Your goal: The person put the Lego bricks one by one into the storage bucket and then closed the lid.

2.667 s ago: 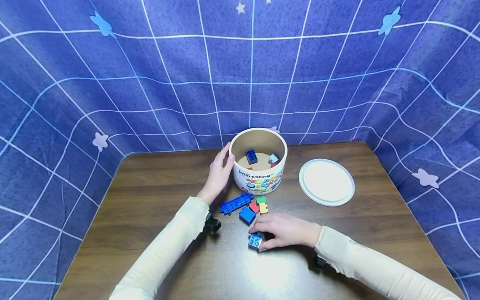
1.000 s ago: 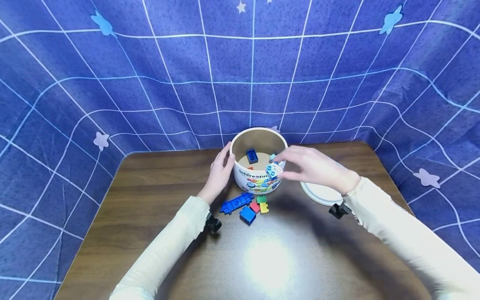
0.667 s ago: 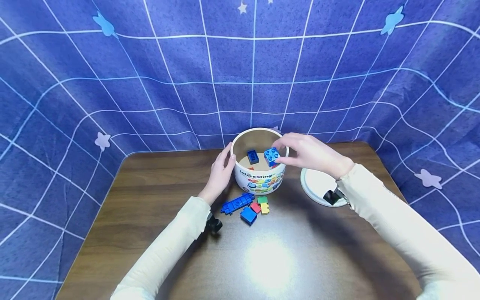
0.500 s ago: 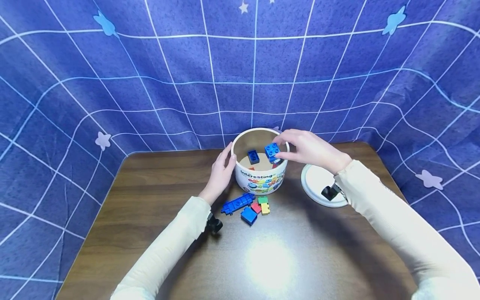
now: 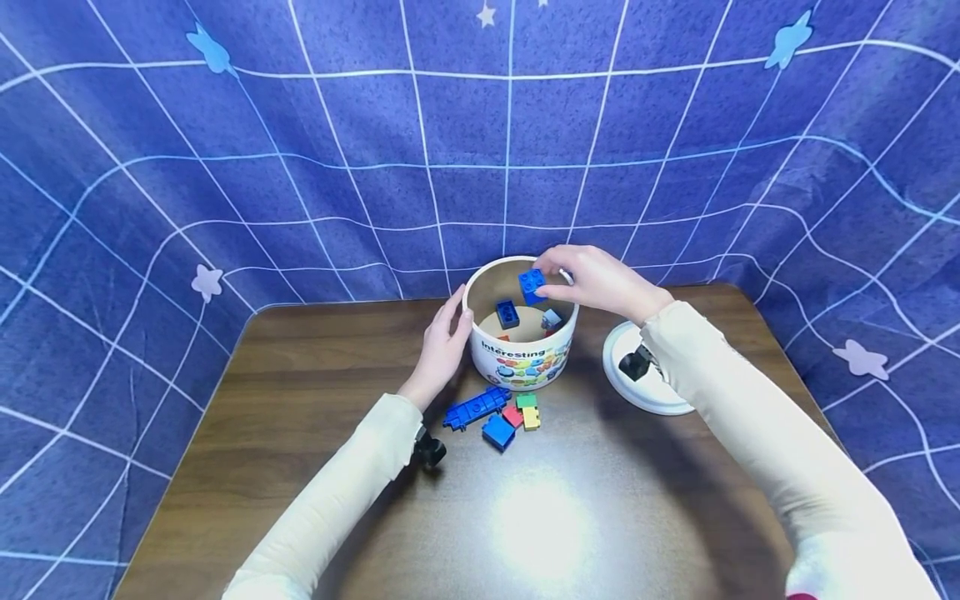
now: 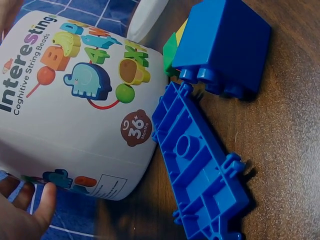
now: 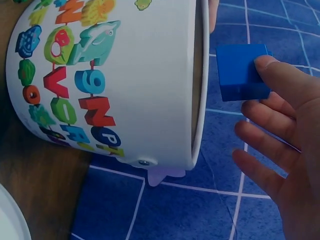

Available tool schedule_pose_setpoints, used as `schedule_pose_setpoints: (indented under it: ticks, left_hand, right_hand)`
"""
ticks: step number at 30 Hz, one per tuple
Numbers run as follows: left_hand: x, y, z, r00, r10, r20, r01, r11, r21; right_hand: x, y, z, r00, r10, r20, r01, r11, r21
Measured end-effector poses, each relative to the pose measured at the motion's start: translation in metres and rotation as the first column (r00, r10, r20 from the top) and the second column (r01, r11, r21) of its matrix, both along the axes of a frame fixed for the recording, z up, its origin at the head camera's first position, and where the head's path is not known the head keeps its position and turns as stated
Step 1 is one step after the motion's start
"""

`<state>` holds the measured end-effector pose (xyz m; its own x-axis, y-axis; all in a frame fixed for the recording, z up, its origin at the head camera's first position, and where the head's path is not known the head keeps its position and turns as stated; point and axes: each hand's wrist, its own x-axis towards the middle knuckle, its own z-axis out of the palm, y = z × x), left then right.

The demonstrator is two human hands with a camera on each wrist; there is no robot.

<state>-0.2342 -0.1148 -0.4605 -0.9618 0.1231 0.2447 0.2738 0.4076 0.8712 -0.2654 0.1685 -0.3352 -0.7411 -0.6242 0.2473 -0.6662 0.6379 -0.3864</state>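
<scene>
My right hand (image 5: 594,276) pinches a blue building block (image 5: 532,286) between thumb and fingertips over the opening of a round white bucket (image 5: 517,367). In the right wrist view the block (image 7: 242,71) is beyond the rim, the lower fingers loosely extended. My left hand (image 5: 441,342) rests against the outside of the bucket's left wall with extended fingers. Inside the bucket lie a dark blue block (image 5: 507,314), a light blue piece (image 5: 551,319) and some red bits. In the left wrist view, left fingertips (image 6: 46,207) touch the printed wall.
In front of the bucket lie a long blue base piece (image 5: 476,407), a blue block (image 5: 498,432), a red block (image 5: 513,416), a green block (image 5: 527,402) and a yellow block (image 5: 531,417). A white lid (image 5: 630,400) lies right of the bucket on the wooden table (image 5: 315,375).
My right hand took the blue block from the table's front, carried it up over the bucket, and has since shifted further back and left. The left hand stays at the bucket.
</scene>
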Motion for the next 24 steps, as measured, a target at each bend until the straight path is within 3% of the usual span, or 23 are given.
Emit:
schedule_pose_setpoints:
  ticks: [13, 24]
  left_hand:
    - [-0.001, -0.001, -0.001, 1.0, 0.011, -0.002, -0.011, 1.0, -0.018]
    - [-0.002, 0.0, -0.002, 1.0, 0.011, -0.01, -0.011, 1.0, -0.021]
  right_hand:
    - [-0.013, -0.016, -0.01, 1.0, 0.014, 0.021, -0.014, 1.0, 0.017]
    - [-0.01, -0.017, -0.012, 1.0, -0.009, -0.003, 0.01, 0.999, 0.034]
